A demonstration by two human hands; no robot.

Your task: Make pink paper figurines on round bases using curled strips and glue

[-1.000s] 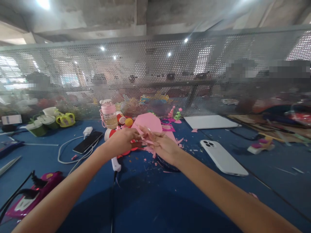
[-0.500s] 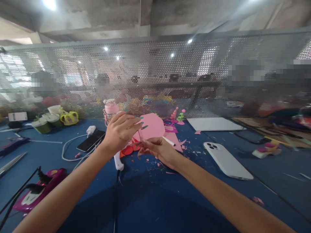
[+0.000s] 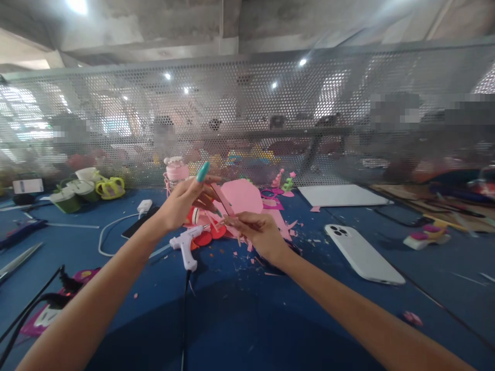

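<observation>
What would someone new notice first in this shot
Two bare arms meet mid-frame over a blue table: the left hand, with a teal nail, and the right hand pinch a thin pink strip between them. Just below lies a white glue gun among pink paper scraps, and a white phone lies face down to the right. A perforated metal screen closes off the back.

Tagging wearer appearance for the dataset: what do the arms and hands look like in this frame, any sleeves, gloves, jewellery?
Both forearms are bare, with no sleeves showing. The left hand has long nails painted teal. The right hand wears no glove; its nails are not clear enough to tell. No watch, ring or bracelet is visible on either.
</observation>
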